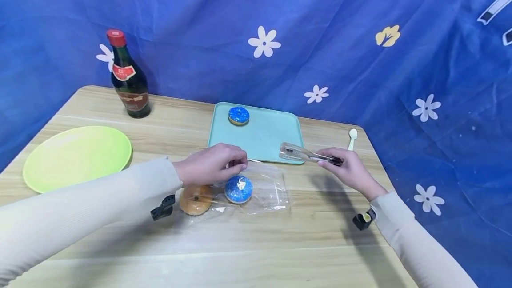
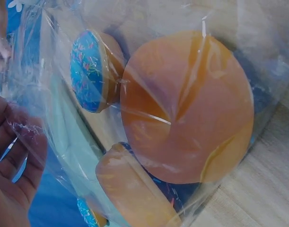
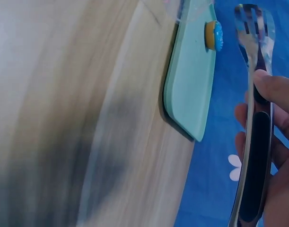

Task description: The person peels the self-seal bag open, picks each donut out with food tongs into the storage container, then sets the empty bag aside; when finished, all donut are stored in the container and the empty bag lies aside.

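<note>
My left hand (image 1: pixel 218 163) grips the upper edge of a clear plastic bag (image 1: pixel 274 194) with bent fingers. Inside the bag lie a plain tan donut (image 1: pixel 195 207) and a blue-iced donut (image 1: pixel 235 194) with sprinkles. The left wrist view shows another donut (image 2: pixel 137 187), tan with dark icing, beneath the big plain donut (image 2: pixel 191 109). Metal tongs (image 3: pixel 258 165) with black grips are held by my right hand (image 1: pixel 348 168). Their tips point left, over the near right corner of the mint tray (image 1: pixel 260 139). A second blue donut (image 1: pixel 238 114) sits on that tray.
A large lime-green plate (image 1: pixel 76 159) lies at the left. Behind it stands a dark bottle (image 1: pixel 134 90) with a red cap. At the right edge is a pale green spoon (image 1: pixel 352 138). A blue flowered cloth (image 1: pixel 216 34) hangs behind the table.
</note>
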`<state>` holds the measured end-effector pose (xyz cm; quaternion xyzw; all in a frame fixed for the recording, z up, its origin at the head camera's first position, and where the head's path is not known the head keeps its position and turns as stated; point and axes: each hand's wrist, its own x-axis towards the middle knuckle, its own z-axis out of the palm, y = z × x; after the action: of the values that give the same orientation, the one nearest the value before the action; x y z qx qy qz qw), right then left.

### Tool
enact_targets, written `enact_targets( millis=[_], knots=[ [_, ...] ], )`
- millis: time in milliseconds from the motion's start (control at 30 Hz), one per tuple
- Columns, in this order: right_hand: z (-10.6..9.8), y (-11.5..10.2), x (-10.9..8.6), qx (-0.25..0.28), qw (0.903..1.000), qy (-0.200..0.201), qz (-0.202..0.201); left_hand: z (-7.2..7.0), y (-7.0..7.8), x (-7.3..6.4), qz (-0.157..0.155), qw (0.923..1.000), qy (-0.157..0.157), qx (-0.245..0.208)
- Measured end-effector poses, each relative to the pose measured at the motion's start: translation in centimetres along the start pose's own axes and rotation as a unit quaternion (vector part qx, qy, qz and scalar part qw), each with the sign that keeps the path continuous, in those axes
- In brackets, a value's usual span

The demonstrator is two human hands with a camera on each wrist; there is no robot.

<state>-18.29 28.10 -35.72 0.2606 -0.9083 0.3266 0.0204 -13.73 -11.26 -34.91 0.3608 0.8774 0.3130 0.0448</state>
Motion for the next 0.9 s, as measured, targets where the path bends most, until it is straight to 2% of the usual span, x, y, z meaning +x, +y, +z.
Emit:
enact_targets(
  millis=[267,467,633,900],
  knots=[
    [-1.0,0.0,-3.5,-0.008,0.9999,-0.006,-0.013,0.1,0.0,0.3,-0.002,1.0,0.004,-0.001],
    [-0.4,-0.2,-5.0,-0.029,0.9982,-0.029,-0.044,0.1,0.0,0.2,-0.005,1.0,0.003,0.002],
    [0.8,-0.6,-5.3,-0.049,0.9956,-0.045,-0.066,0.2,-0.1,0.2,-0.001,1.0,0.007,0.005],
    [3.0,-1.9,-4.1,-0.038,0.9901,-0.091,-0.1,0.3,-0.2,0.1,0.006,0.9999,0.011,0.001]
  ],
)
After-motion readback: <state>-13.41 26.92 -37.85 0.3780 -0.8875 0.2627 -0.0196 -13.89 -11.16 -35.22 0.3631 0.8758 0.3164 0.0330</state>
